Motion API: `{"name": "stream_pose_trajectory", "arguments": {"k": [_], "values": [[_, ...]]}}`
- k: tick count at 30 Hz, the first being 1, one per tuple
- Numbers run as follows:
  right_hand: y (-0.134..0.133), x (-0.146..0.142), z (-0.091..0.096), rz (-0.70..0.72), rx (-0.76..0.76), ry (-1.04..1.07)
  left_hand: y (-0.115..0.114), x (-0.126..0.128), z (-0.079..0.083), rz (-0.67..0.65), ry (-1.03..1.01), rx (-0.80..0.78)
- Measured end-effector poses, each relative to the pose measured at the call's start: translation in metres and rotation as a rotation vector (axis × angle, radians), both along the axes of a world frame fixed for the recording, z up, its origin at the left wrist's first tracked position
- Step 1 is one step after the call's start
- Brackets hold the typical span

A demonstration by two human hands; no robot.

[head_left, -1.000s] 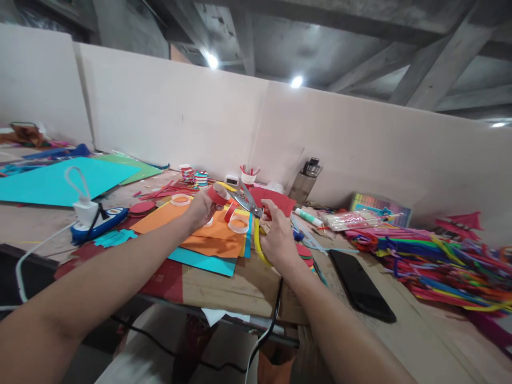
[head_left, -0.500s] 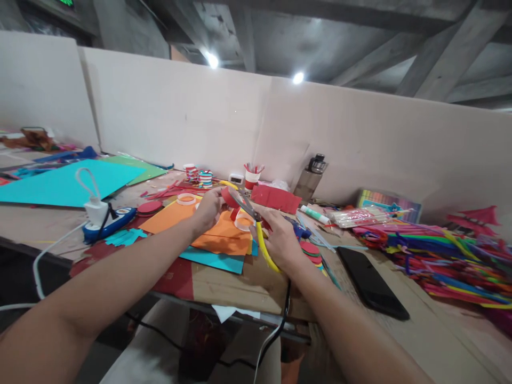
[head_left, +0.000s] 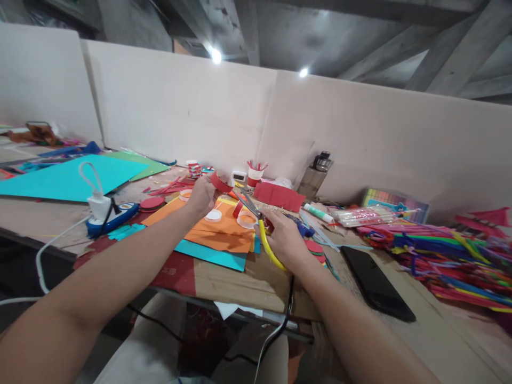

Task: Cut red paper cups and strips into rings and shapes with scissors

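My left hand [head_left: 203, 196] pinches a curved red paper strip [head_left: 221, 182] above the work surface. In my right hand [head_left: 280, 234] is a pair of scissors [head_left: 267, 244] with yellow handles, its blades parted and pointing up and left, apart from the strip. Below both hands lie orange paper sheets [head_left: 218, 234] over a turquoise sheet [head_left: 212, 257]. On the orange paper are a white disc [head_left: 213, 215], a white ring [head_left: 247, 218] near the blades and a paler ring [head_left: 185, 195] beside my left hand.
A black phone [head_left: 376, 282] lies right of my right forearm. Behind it are a glue stick [head_left: 319, 213] and a heap of colourful pipe cleaners [head_left: 448, 256]. A bottle [head_left: 316, 175] stands by the partition. To the left sit a blue power strip [head_left: 112, 217] and a turquoise sheet.
My left hand has moved left and up with the red strip, away from the scissors. The scissor blades now stand clear of the strip, and the white disc shows on the orange paper.
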State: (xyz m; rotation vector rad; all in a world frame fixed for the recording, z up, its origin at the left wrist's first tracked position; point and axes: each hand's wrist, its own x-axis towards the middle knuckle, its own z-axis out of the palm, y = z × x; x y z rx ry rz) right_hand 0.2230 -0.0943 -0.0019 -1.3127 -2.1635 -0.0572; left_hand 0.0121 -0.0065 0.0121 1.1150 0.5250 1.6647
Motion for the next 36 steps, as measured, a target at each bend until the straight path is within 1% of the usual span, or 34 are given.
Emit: {"name": "stream_pose_trajectory", "arguments": {"k": [4,8,10,14,18,25,32,36], "values": [[0.001,0.001,0.001,-0.027,-0.035,0.008,0.000,0.000,0.001,-0.060,-0.075,0.003],[0.001,0.001,0.002,0.003,-0.051,0.040,-0.007,0.004,0.001,-0.135,0.050,0.042],[0.001,0.001,0.002,0.016,-0.049,0.039,-0.012,0.007,0.000,-0.143,0.101,0.050],[0.001,0.001,0.001,-0.016,-0.055,0.024,-0.022,0.015,-0.004,-0.157,0.123,-0.008],[0.003,0.001,-0.002,0.007,-0.038,0.037,-0.027,0.020,-0.007,-0.204,0.149,-0.016],[0.006,0.002,-0.005,0.009,0.001,0.024,-0.026,0.020,-0.009,-0.252,0.161,-0.023],[0.004,0.002,-0.003,-0.003,-0.031,-0.009,-0.021,0.018,-0.014,-0.289,0.171,-0.038],[0.003,0.001,-0.002,-0.012,-0.041,-0.009,-0.021,0.019,-0.015,-0.317,0.160,0.000]]}}
